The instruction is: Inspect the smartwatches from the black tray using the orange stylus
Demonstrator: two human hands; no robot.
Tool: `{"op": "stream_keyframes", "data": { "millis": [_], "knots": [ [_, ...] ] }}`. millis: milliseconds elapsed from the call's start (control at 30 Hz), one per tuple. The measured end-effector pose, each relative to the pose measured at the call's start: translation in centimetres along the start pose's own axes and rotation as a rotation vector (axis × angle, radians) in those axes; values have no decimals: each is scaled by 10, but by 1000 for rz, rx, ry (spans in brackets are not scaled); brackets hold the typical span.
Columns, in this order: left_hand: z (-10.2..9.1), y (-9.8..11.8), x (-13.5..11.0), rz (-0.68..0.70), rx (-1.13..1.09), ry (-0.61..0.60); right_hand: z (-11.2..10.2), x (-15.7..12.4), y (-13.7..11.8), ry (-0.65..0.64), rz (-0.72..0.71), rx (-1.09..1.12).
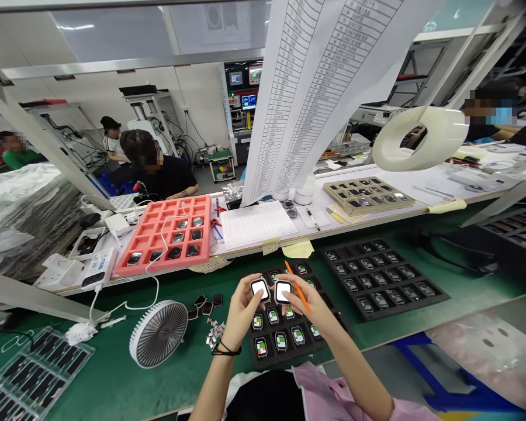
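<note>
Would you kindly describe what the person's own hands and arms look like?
The hands wear no gloves: the left hand has a thin black cord bracelet at its wrist, the right hand shows none, and a pink shirt shows at the bottom of the view.

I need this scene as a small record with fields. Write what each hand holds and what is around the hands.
left hand: holds a smartwatch with a white screen
right hand: holds a second smartwatch with a white screen, and an orange stick
under hands: black tray of watches
nearby: desk fan, pink foam tray
</note>
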State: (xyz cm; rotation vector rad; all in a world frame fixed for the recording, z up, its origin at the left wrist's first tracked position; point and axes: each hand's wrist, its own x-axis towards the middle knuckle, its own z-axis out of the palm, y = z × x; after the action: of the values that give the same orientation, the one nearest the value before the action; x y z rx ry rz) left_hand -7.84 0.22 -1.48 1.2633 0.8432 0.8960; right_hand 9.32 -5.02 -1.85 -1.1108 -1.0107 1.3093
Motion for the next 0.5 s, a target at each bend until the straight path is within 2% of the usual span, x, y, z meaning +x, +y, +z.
{"op": "stream_keyframes", "data": {
  "millis": [200,367,500],
  "knots": [
    [-2,-1,-1,-74,-5,13,4,-3,-10,77,31,44],
    [-3,-5,-3,-102,14,26,7,-4,-12,72,32,51],
    [-3,-1,-5,-81,17,-17,5,-4,-10,48,6,20]
  ]
}}
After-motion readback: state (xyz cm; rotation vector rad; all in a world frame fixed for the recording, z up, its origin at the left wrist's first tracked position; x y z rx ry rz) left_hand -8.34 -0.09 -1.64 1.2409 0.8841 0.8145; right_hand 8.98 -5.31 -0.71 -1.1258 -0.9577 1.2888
